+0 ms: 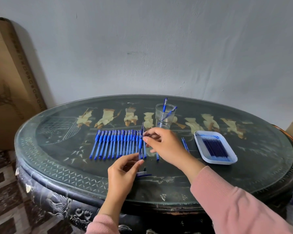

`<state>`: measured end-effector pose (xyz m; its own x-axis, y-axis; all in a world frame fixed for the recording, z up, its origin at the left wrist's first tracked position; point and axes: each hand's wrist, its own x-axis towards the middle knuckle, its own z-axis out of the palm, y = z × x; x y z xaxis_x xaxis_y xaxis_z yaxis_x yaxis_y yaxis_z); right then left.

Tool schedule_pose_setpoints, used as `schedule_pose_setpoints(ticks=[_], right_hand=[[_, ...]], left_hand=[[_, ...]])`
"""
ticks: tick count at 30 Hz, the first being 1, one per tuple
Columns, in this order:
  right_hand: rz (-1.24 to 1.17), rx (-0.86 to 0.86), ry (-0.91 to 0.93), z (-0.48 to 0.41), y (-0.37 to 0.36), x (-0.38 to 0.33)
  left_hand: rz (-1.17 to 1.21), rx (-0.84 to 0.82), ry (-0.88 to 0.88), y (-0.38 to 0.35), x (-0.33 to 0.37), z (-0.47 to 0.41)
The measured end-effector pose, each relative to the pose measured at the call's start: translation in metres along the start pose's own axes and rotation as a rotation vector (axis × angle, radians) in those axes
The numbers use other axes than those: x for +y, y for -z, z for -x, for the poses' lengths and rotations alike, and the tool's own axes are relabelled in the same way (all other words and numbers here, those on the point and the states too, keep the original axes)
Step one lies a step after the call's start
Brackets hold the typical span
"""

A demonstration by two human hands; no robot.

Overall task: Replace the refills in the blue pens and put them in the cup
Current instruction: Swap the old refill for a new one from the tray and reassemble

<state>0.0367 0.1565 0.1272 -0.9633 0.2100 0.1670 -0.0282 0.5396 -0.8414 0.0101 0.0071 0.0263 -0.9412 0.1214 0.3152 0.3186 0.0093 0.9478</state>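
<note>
Several blue pens (115,143) lie in a row on the dark round table (61,159). My left hand (123,173) pinches the lower end of one upright blue pen (140,144) just right of the row. My right hand (161,146) pinches the same pen near its upper part. A clear glass cup (164,118) behind the row holds two blue pens. A pen cap and tip piece (143,173) lie on the table by my left hand. To the right, a white tray (201,154) holds several blue refills (215,147).
Two loose refills (184,143) lie between my right hand and the tray, and another thin blue piece (157,156) lies under my right wrist. A cardboard panel (8,78) leans on the wall at left. The table's front edge is near my forearms.
</note>
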Motion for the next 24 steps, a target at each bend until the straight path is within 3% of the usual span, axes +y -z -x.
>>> schedule_pose_setpoints(ticks=[3, 6, 9, 14, 20, 24], right_hand=[[0.124, 0.004, -0.024, 0.001, -0.003, 0.019], [0.362, -0.129, -0.015, 0.009, -0.011, 0.042], [0.438, -0.255, -0.001, 0.016, -0.018, 0.056], [0.502, -0.295, 0.039, 0.014, -0.023, 0.059], [0.509, -0.254, 0.058, 0.012, -0.023, 0.059], [0.325, -0.078, 0.01, 0.006, -0.011, 0.053]], left_hand=[[0.019, 0.045, 0.038, 0.001, -0.001, -0.001], [0.032, 0.06, 0.066, 0.002, -0.002, -0.002], [0.036, 0.068, 0.081, 0.002, -0.003, -0.001], [0.041, 0.069, 0.09, 0.003, -0.002, -0.002], [0.043, 0.058, 0.096, 0.003, -0.002, -0.002], [0.018, 0.039, 0.072, 0.003, -0.002, -0.002]])
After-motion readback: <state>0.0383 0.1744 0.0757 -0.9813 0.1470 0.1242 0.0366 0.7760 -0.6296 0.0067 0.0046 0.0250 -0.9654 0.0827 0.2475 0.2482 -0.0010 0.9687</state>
